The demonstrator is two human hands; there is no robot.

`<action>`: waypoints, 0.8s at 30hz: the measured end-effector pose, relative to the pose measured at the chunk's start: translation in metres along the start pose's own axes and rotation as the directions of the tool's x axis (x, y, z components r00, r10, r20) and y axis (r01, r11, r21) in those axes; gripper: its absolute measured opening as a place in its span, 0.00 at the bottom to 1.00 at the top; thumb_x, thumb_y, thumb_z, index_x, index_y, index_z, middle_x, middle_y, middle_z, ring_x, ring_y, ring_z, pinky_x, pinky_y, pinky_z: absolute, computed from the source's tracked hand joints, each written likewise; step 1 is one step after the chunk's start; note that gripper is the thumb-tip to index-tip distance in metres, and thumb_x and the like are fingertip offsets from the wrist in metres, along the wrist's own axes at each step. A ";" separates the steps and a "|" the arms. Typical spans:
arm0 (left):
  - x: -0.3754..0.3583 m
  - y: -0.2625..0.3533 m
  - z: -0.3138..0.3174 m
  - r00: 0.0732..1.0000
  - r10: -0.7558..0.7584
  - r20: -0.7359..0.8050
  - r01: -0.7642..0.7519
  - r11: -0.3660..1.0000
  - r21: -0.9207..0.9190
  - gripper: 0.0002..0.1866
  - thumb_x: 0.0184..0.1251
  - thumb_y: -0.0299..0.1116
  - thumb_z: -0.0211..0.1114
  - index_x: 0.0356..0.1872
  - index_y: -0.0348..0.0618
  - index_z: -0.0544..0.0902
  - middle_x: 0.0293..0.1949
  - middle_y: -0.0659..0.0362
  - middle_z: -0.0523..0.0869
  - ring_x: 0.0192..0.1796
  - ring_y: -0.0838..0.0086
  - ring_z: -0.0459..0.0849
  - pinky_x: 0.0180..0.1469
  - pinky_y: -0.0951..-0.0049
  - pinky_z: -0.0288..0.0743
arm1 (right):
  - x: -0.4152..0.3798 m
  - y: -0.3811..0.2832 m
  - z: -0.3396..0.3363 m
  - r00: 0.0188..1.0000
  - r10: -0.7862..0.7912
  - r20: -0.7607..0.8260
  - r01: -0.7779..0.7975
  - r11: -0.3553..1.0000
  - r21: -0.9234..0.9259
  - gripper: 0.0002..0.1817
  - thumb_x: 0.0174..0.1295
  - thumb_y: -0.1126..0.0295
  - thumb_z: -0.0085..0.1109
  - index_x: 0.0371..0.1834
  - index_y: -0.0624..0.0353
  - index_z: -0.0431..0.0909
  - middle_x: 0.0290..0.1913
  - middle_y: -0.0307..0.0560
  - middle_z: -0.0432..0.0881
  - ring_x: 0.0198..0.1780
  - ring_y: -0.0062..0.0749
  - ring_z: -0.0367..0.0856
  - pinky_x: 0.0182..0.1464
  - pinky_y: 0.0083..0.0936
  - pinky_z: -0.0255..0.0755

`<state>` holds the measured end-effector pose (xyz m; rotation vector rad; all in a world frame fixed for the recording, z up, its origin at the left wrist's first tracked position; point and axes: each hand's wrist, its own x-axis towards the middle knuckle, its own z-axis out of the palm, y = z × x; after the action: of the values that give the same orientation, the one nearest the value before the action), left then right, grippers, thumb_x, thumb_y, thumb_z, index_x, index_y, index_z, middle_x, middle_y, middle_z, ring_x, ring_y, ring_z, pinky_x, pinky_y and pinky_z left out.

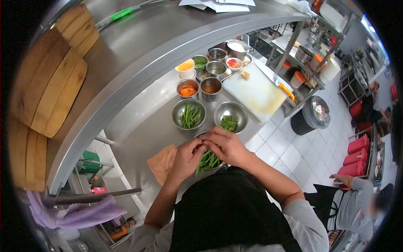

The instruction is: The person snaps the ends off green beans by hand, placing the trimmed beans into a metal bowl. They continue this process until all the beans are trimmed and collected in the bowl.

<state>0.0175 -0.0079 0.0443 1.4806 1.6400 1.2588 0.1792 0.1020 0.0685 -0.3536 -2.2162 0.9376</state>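
Here, from the head view, both hands met over the near bowl (200, 135) on the worktop (147, 122): left hand (187, 157) and right hand (226, 145) pinched green beans (208, 160), which hung lengthwise toward the person, directly beneath the fingertips.

Kitchen worker seen from above. Black apron (228, 210) covers chest and lap, broad dark panel filling frame at 6 o'clock, upper edge rounded, fabric plain, no print or logo visible. Grey long-sleeved top beneath: left sleeve (145, 239) bunched near elbow at 7 o'clock, right sleeve (308, 222) pushed up past elbow at 5 o'clock, cuff loose and folded. Forearms bare below sleeves. Left hand (187, 159) and right hand (226, 145) bare: no gloves, rings, watch or wristband visible.
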 end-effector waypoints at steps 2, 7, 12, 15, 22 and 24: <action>0.003 0.002 0.000 1.000 0.015 -0.010 -0.014 0.999 0.046 0.06 0.71 0.24 0.64 0.44 0.33 0.83 0.36 0.55 0.87 0.36 0.77 0.83 0.40 0.74 0.76 | 0.002 0.002 -0.006 0.996 -0.054 0.067 0.060 0.995 -0.078 0.13 0.61 0.79 0.63 0.50 0.65 0.82 0.41 0.52 0.81 0.42 0.47 0.83 0.43 0.35 0.79; 0.006 0.008 -0.002 0.990 0.128 -0.052 -0.119 0.979 0.163 0.06 0.69 0.24 0.65 0.43 0.33 0.83 0.34 0.55 0.87 0.35 0.77 0.83 0.40 0.74 0.76 | 0.002 0.003 -0.010 0.982 -0.030 0.188 0.076 0.967 -0.242 0.11 0.58 0.78 0.63 0.44 0.64 0.82 0.36 0.54 0.80 0.38 0.51 0.82 0.40 0.40 0.79; 0.005 0.006 -0.002 0.997 -0.080 -0.023 0.081 0.996 0.032 0.07 0.70 0.26 0.66 0.43 0.32 0.84 0.31 0.58 0.86 0.35 0.79 0.82 0.40 0.76 0.76 | -0.003 0.038 -0.001 0.996 0.081 0.027 -0.076 0.986 -0.148 0.10 0.59 0.76 0.61 0.43 0.65 0.81 0.36 0.52 0.83 0.34 0.43 0.84 0.35 0.34 0.78; 0.006 0.001 -0.007 0.976 -0.149 -0.161 0.127 0.982 -0.142 0.07 0.71 0.27 0.66 0.42 0.32 0.84 0.32 0.61 0.86 0.35 0.81 0.82 0.40 0.77 0.76 | -0.015 0.048 0.002 0.886 0.455 0.084 -0.456 0.825 0.333 0.10 0.69 0.73 0.53 0.47 0.66 0.79 0.39 0.46 0.86 0.33 0.27 0.83 0.35 0.25 0.79; 0.017 -0.008 -0.015 0.896 -0.057 -0.441 -0.036 0.979 -0.201 0.04 0.70 0.23 0.66 0.39 0.34 0.81 0.30 0.65 0.80 0.32 0.86 0.74 0.35 0.82 0.70 | -0.042 0.016 0.032 0.621 0.404 0.671 -0.783 0.296 0.547 0.17 0.77 0.63 0.50 0.56 0.66 0.78 0.41 0.43 0.85 0.35 0.22 0.82 0.37 0.20 0.78; 0.018 -0.006 -0.017 0.880 -0.019 -0.475 -0.078 0.980 -0.182 0.04 0.70 0.23 0.67 0.39 0.34 0.81 0.29 0.66 0.79 0.31 0.86 0.73 0.34 0.83 0.69 | -0.042 0.010 0.035 0.631 0.406 0.661 -0.775 0.351 0.525 0.15 0.76 0.64 0.52 0.55 0.64 0.79 0.40 0.41 0.85 0.35 0.21 0.81 0.36 0.19 0.78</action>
<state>-0.0038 0.0055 0.0483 1.1330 1.7268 1.8569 0.1847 0.0705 0.0232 -0.6189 -1.6954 2.5296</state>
